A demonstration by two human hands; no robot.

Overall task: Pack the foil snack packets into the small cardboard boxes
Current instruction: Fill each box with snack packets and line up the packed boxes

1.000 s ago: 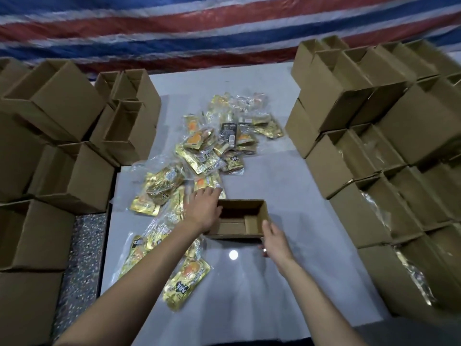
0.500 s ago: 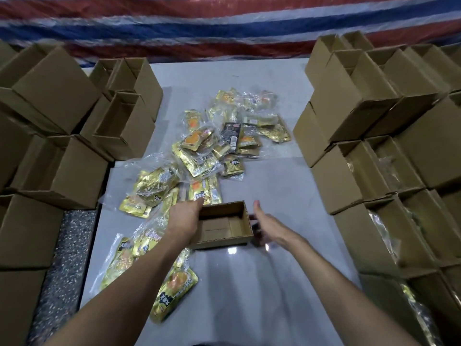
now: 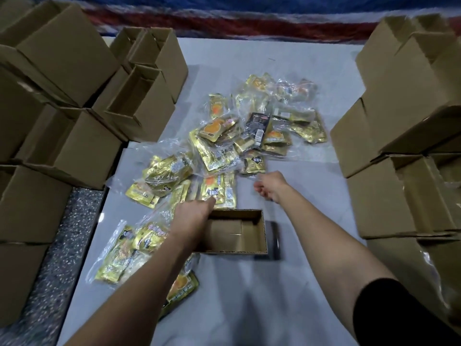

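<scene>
A small open cardboard box (image 3: 239, 252) stands empty on the white table (image 3: 262, 308) in front of me. My left hand (image 3: 193, 212) lies at its far left corner, fingers stretched toward a gold foil packet (image 3: 215, 189) just beyond the box. My right hand (image 3: 270, 187) hovers past the box's far right, fingers curled, with nothing seen in them. It is just short of a dark-and-gold packet (image 3: 254, 163). A heap of foil packets in clear bags (image 3: 217, 151) covers the middle of the table. More bagged packets (image 3: 147, 240) lie left of the box, partly under my left forearm.
Open empty boxes (image 3: 74, 151) are stacked along the left edge. Stacked boxes (image 3: 399, 121) line the right side, some near ones holding clear bags (image 3: 429, 260). A striped tarp (image 3: 249, 18) hangs behind. A speckled surface (image 3: 57, 245) shows at lower left.
My right hand left the box's right side and moved forward toward the packets, its fingers curling. My left hand slid from the left wall toward the far corner. The view tilted forward.
</scene>
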